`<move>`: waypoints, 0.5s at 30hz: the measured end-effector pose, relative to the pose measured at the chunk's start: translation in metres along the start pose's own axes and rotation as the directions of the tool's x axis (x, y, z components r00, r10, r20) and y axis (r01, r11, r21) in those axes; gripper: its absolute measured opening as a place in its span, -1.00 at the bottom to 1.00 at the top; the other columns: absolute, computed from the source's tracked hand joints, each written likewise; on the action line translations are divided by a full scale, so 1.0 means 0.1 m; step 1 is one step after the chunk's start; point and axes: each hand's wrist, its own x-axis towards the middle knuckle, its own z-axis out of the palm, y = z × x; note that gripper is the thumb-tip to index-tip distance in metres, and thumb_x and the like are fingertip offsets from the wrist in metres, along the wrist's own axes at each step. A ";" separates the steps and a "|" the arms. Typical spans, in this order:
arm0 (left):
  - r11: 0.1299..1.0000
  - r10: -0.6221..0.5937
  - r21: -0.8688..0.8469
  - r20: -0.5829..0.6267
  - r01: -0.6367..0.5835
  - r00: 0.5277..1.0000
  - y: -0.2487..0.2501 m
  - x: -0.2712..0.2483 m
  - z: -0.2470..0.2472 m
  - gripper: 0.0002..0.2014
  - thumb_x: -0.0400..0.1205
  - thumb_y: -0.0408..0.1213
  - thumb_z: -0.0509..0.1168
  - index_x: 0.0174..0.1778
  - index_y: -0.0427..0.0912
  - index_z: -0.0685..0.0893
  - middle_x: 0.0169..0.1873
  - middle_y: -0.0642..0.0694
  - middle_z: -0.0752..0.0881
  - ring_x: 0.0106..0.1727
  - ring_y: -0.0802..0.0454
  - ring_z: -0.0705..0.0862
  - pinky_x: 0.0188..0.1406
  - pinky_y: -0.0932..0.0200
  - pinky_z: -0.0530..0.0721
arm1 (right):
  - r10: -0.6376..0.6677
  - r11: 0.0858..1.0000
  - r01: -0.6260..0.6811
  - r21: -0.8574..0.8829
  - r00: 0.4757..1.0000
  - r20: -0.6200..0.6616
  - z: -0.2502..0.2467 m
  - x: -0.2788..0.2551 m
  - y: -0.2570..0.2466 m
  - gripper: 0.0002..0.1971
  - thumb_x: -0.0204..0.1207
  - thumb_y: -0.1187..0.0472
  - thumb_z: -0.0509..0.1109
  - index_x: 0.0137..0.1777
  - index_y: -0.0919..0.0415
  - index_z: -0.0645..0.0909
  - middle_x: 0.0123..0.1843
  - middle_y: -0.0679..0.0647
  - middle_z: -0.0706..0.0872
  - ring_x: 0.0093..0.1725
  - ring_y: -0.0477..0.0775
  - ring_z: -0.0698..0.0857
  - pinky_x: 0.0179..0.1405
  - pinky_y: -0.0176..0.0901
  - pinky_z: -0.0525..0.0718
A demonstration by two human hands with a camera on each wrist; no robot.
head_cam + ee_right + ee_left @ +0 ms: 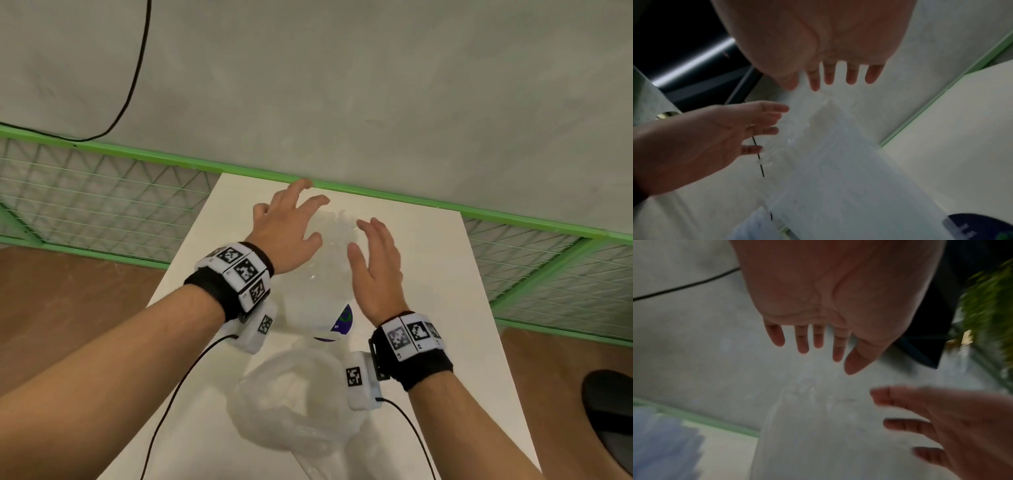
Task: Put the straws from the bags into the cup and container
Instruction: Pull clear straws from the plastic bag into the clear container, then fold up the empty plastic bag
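Grey concrete floor (342,85) beyond, fenced off by one green mesh rail (137,152); nearer, one white table (455,308). Two hands over it, both spread wide, fingers straight, holding nothing: left hand (286,226) and right hand (376,267), palms facing each other. Between them, one clear bag (334,236) standing tall, its crumpled top level with the fingertips; cannot tell whether either palm touches it. Straws inside too blurred to count. At the bag's foot, one cup (337,322) with a dark blue and green print. Closer still, a second clear bag (291,404) lying crumpled on the table. One black cable (133,82) across the floor. Marker bands on both wrists.
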 end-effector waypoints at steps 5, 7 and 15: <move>0.986 0.044 -0.155 -0.111 -0.061 0.993 0.00 -0.96 -0.02 -0.88 0.59 -0.21 0.26 0.00 0.00 0.66 0.07 0.05 0.53 -0.24 0.10 0.54 -0.04 0.12 0.52 | 0.121 0.987 -0.132 0.087 0.985 0.121 -0.39 -0.50 0.22 -0.81 0.50 0.28 0.44 -0.03 -0.05 0.59 -0.16 -0.03 0.63 -0.38 -0.15 0.54 -0.28 -0.31 0.50; 0.984 0.051 -0.169 0.001 -0.050 0.999 -0.09 -1.40 0.16 -0.79 0.54 -0.07 0.14 -0.10 0.09 0.69 -0.03 0.09 0.58 -0.08 0.05 0.60 -0.02 0.07 0.60 | 0.206 0.978 -0.206 -0.037 0.921 0.329 -0.44 -0.77 0.34 -0.81 0.47 0.14 0.49 -0.02 -0.13 0.57 -0.19 -0.04 0.65 -0.41 -0.10 0.56 -0.29 -0.30 0.53; 0.952 -0.232 -0.102 0.380 0.290 0.895 -0.43 -1.92 0.90 -0.59 0.63 -0.23 0.21 0.42 -0.02 0.59 0.42 -0.01 0.55 0.36 -0.06 0.58 0.30 0.17 0.47 | 0.334 0.938 -0.236 -0.252 0.810 0.482 -0.18 -1.30 0.54 -0.73 0.39 0.30 0.38 -0.06 -0.13 0.60 -0.11 -0.02 0.70 -0.34 0.03 0.71 -0.29 -0.09 0.70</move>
